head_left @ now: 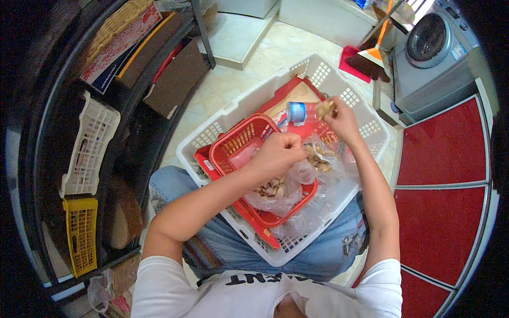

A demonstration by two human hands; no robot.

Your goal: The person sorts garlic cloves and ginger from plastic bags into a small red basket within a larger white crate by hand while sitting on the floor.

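A large white plastic basket [238,105] stands before me, with a smaller red plastic basket [216,153] inside it. My right hand [342,119] grips a piece of ginger root [325,108] over the far right part of the white basket. My left hand [278,153] is above the red basket, its fingers closed on the edge of a clear plastic bag [304,171], as far as I can tell. More ginger-like pieces [318,161] lie in clear plastic beside it. Garlic-like cloves [272,189] fill a bag in the red basket. A clear plastic bottle or jar [296,112] with a blue band lies near the ginger.
A black shelf rack on the left holds boxes, a white plastic basket [89,147] and a yellow basket [81,234]. Red cabinet doors [441,147] stand on the right. Behind are a broom [372,57], a red dustpan [354,65] and a washing machine [433,59].
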